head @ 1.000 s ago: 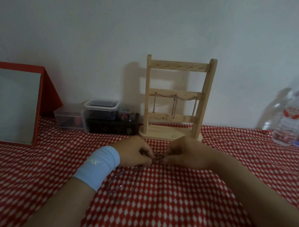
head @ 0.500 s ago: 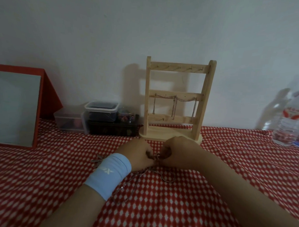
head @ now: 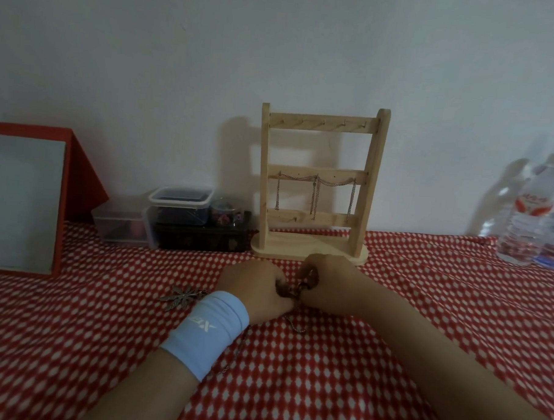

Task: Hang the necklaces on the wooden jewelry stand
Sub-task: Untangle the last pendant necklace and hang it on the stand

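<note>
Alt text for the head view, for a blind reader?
The left hand and right hand pinch a chain necklace over a red checked cloth, before a wooden jewelry stand with chains on its middle bar. A leaf-shaped pendant lies left of them.

The jewelry stand [head: 318, 186] stands at the rear of the surface [head: 293, 385]; containers [head: 180, 218] left, bottles [head: 529, 221] right, hands [head: 294, 283] in front.

Under the left hand [head: 253, 285] the tablecloth [head: 325, 386] is red with white diamonds; its wristband [head: 205, 332] is pale blue, white-lettered. Beyond the right hand [head: 329, 282] the jewelry stand [head: 263, 184] is light wood, its hung chains [head: 315, 198] silvery.
</note>
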### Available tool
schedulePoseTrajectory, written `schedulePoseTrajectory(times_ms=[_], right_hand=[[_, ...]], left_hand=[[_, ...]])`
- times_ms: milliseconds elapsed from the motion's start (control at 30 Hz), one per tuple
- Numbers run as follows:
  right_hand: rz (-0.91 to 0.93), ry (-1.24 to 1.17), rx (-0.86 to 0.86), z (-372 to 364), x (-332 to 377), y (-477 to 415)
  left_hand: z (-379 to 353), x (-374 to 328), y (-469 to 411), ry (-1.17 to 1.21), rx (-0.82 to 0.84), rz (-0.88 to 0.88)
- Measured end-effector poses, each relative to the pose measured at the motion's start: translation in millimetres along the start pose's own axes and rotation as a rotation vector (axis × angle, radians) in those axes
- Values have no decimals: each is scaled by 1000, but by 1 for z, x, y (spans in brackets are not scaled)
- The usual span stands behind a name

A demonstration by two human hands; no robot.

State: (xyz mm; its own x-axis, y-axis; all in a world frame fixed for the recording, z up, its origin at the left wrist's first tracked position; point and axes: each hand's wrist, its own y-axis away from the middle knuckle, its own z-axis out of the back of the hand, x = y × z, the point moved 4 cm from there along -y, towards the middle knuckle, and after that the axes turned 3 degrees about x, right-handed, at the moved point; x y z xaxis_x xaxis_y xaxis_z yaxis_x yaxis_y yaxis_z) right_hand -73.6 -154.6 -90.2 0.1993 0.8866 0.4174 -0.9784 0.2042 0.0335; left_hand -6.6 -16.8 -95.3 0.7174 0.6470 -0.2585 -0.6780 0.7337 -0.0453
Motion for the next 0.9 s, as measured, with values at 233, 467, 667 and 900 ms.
schedulePoseTrajectory(times_ms=[233,467,667,900], right_hand=[[-9,118,-43,1,-2,-1],[46,208,22,-1,3,3],[148,156,-128,4,10,6],[72,189,-179,8,3,0]], left_hand=[[-3,-7,0,-118,39,-54],[1,4,1,53,235,-52],[2,6,4,42,284,-111],[21,11,1,583,76,-116]])
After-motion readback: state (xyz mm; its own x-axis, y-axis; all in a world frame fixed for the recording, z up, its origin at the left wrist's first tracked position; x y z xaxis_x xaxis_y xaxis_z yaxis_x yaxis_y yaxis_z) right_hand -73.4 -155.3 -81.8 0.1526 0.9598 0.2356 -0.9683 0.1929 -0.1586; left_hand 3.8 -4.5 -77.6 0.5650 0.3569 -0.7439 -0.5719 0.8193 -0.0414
